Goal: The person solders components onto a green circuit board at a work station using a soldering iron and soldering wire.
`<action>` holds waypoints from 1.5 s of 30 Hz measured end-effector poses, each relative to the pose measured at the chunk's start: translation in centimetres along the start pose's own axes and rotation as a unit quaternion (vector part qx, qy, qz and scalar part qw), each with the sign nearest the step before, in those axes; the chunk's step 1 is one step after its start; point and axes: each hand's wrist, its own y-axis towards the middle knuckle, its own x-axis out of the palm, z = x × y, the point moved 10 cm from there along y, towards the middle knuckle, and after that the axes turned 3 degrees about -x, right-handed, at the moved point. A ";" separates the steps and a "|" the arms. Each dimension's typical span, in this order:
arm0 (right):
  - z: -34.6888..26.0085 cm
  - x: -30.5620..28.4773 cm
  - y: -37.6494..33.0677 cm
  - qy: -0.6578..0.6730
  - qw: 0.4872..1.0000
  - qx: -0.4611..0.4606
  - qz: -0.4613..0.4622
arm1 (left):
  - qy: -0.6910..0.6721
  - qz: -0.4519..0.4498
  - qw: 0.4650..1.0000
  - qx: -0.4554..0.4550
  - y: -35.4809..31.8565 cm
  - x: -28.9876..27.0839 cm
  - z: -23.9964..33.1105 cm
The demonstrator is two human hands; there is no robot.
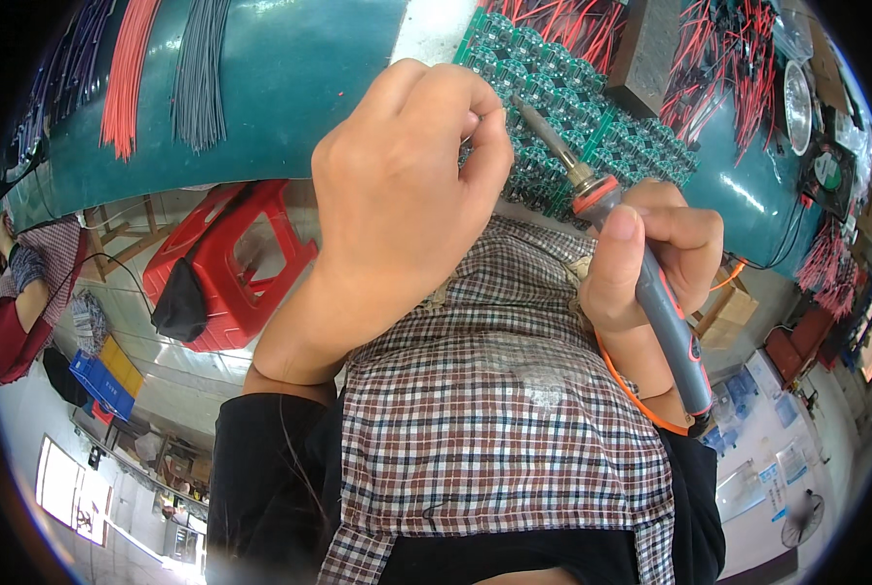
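My right hand (613,283) is wrapped round the grey and red handle of a soldering iron (672,336). The iron's tip points up and left, over a panel of green circuit boards (645,146) on the table. My left hand (402,166) is closed in a pinch at the left edge of the boards. Whatever its fingertips hold, if anything, is hidden behind the hand. An orange cord (640,408) runs from the iron's lower end along my right forearm.
Red wires (132,83) and dark grey wires (200,78) lie on the green table (290,107). A dark block (644,58) sits behind the boards, beside loose red and black wires (709,58). A red stool (207,292) stands left; another person's arm (31,297) shows beyond.
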 end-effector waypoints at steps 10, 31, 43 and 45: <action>0.0 -0.6 -0.1 0.015 1.000 0.023 0.013 | -0.019 -0.005 1.000 0.011 0.1 -0.1 0.4; 0.1 -0.6 0.1 0.010 0.999 0.028 0.013 | -0.019 -0.012 0.999 -0.025 0.2 -0.8 0.1; -1.1 1.2 0.9 0.001 1.000 -0.020 -0.024 | -0.008 0.037 0.999 -0.008 -0.1 -1.9 -0.9; -1.0 1.3 0.8 -0.004 1.000 -0.020 -0.017 | 0.006 0.034 0.999 -0.010 0.0 -1.9 -1.0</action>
